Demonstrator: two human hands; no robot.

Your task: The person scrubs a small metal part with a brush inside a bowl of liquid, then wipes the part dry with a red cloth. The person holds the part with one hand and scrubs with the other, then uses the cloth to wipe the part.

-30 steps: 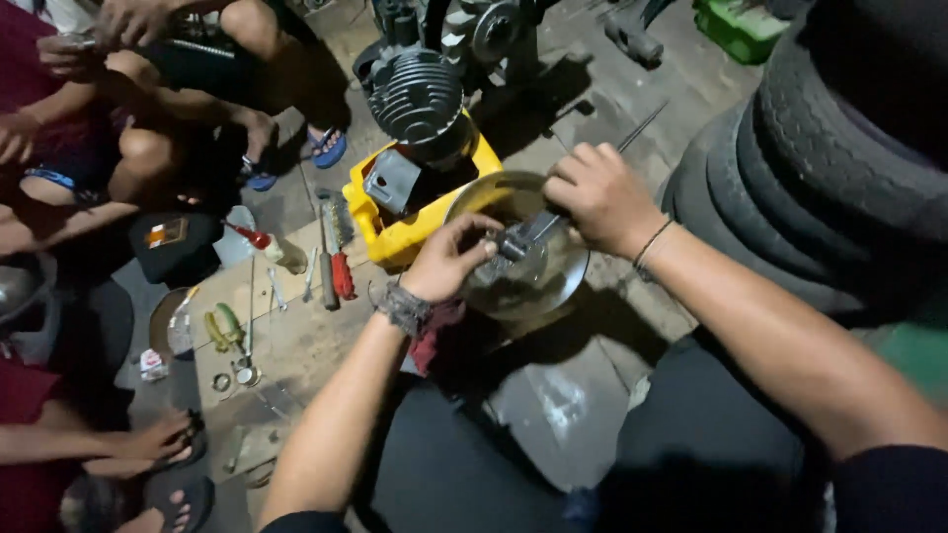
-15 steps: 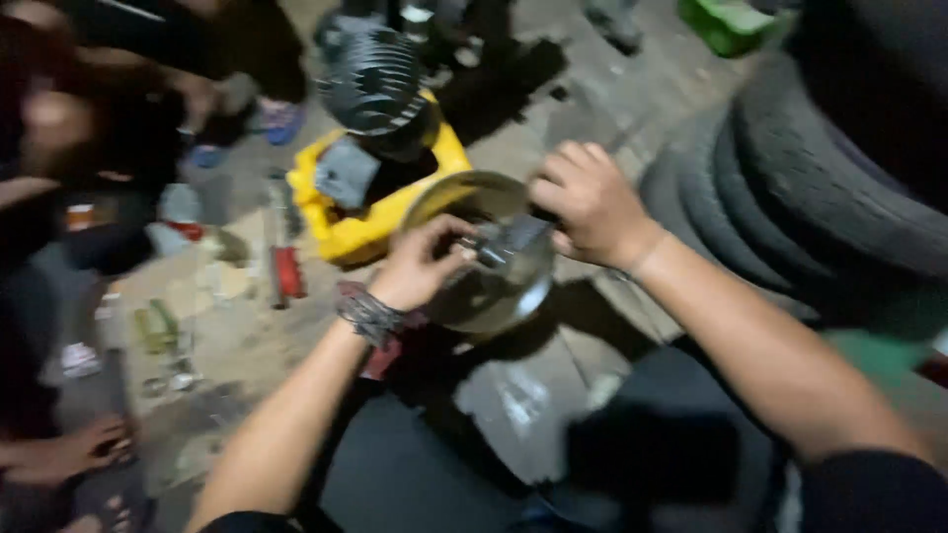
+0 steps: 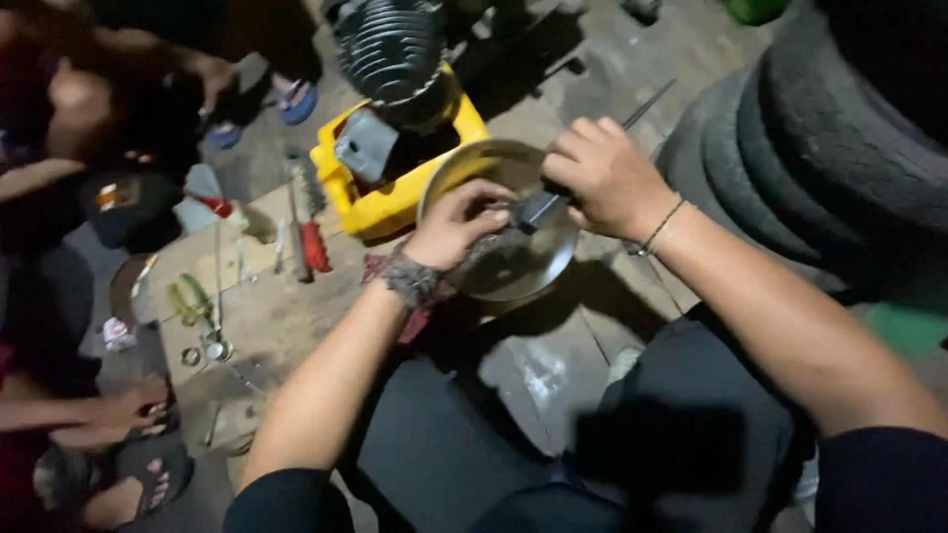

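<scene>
The left hand (image 3: 449, 229) sits over the near rim of a shallow metal bowl (image 3: 464, 163), its fingers curled shut on a small dark metal part (image 3: 504, 219) held above the bowl's middle; the right hand (image 3: 602, 178), at about two o'clock from the left, is clenched around the handle of a long thin tool (image 3: 647, 104) whose shaft runs out toward one o'clock, its near end meeting the small part between the two hands; the bowl rests on the concrete floor (image 3: 553, 365), just in front of the person's dark-clad knees; touching the bowl at its ten o'clock side is a yellow plastic container (image 3: 395, 212) carrying a finned engine cylinder (image 3: 387, 44); at nine o'clock from the bowl a red-handled screwdriver (image 3: 314, 247) lies among other hand tools, with green-handled pliers (image 3: 188, 301) farther out; at three o'clock a stack of tyres (image 3: 790, 158) stands close to the right forearm; other people's legs and feet, one in a blue sandal (image 3: 296, 101), fill the ten o'clock corner, and another person's hand (image 3: 133, 410) rests low at eight o'clock.
</scene>
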